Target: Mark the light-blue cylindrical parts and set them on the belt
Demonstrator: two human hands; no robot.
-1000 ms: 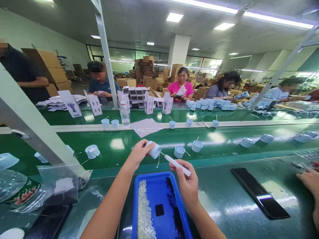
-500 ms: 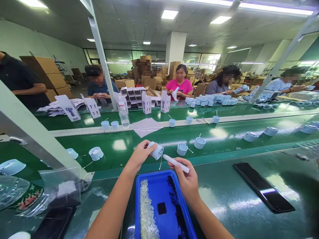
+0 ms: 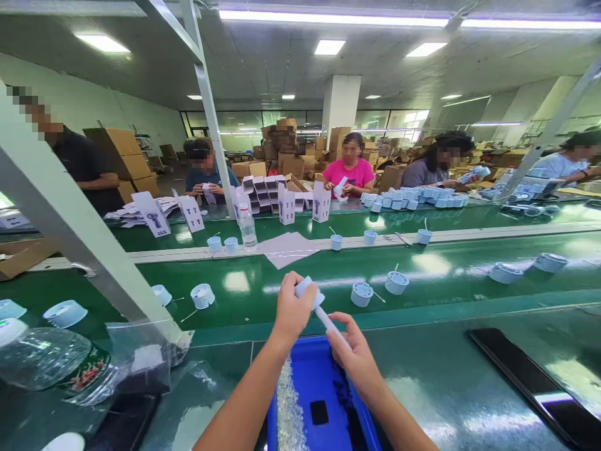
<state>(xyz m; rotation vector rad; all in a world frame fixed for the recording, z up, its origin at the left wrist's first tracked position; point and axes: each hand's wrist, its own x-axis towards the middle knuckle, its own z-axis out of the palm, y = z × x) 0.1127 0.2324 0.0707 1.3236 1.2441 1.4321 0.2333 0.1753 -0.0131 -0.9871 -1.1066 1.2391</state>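
My left hand is shut around a small pale blue plastic cup, which sits at the fingertips and is partly hidden by them. My right hand pinches the lower end of a white plastic rod. The rod slants up from those fingers to the cup, and its upper end meets the cup. Both hands hang above a blue plastic tray. It holds a heap of small clear beads, a strip of dark beads and a black square.
A green conveyor belt runs just beyond the hands, carrying pale blue slotted cups. A black slab-like device lies on the bench at right, and a plastic bag at left. Several co-workers sit across the belts.
My hands have drawn closer together and risen. The cup has turned from lying sideways to point up the rod's line. The view has tilted and shifted, and the hand at right has gone.
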